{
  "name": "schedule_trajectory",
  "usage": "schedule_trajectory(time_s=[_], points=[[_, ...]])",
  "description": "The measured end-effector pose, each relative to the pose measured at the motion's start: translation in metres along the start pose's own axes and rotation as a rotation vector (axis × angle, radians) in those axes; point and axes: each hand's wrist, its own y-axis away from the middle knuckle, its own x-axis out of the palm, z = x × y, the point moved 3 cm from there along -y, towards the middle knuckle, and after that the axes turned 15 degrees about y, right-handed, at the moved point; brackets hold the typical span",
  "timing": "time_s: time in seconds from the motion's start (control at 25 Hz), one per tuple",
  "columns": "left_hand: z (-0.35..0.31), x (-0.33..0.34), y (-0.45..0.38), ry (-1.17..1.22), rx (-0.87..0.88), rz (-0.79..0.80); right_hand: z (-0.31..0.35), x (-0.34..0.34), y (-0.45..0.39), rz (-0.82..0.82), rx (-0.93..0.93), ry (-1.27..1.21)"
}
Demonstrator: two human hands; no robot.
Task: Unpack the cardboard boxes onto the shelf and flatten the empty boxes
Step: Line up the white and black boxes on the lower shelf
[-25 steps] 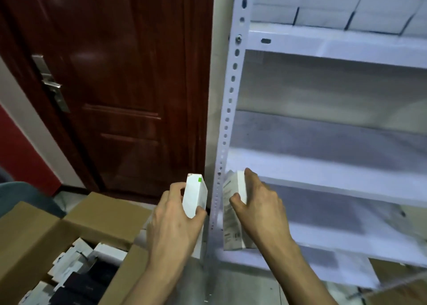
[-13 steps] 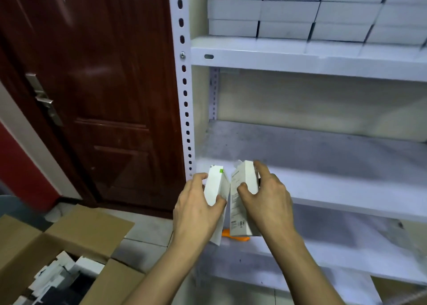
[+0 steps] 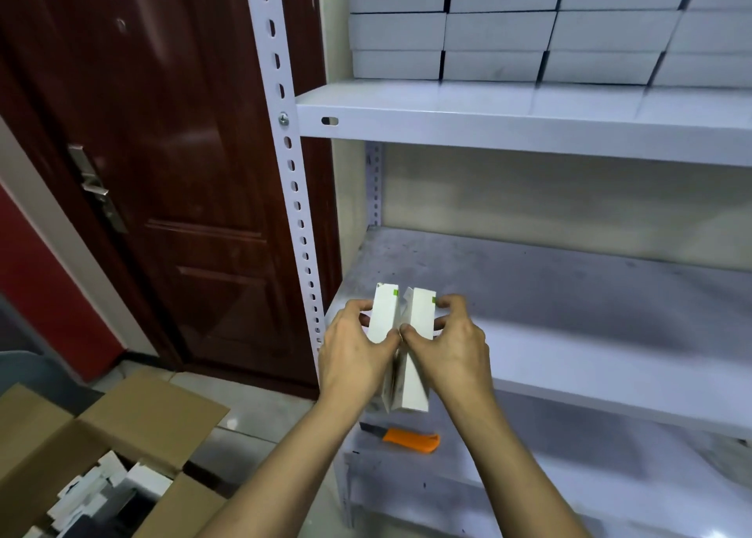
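My left hand (image 3: 355, 356) grips a small white box (image 3: 383, 313) with a green mark at its top. My right hand (image 3: 451, 348) grips a second white box (image 3: 419, 317) of the same kind. Both boxes stand upright and pressed side by side, held just in front of the left end of the grey middle shelf (image 3: 569, 293). An open cardboard box (image 3: 134, 419) sits on the floor at the lower left with several small white and black packages inside.
Stacked white boxes (image 3: 529, 28) fill the upper shelf. An orange utility knife (image 3: 407, 442) lies on the lower shelf under my hands. The perforated shelf post (image 3: 291, 179) stands at my left, with a dark red door (image 3: 162, 171) behind it.
Both hands have risen and moved right, from beside the post to the front of the middle shelf. The two boxes, apart before, are now pressed together.
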Motion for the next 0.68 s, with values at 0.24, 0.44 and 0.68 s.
schedule_trajectory(time_s=[0.24, 0.44, 0.68], points=[[0.008, 0.008, -0.024, 0.126, -0.070, 0.017, -0.007, 0.009, -0.023, 0.052, 0.009, -0.147], [0.013, 0.010, -0.034, 0.295, -0.115, 0.051, -0.007, 0.017, -0.031, 0.115, 0.013, -0.262], [0.009, 0.015, -0.026, 0.457, -0.182, 0.076, -0.015, 0.025, -0.036, 0.185, 0.036, -0.396]])
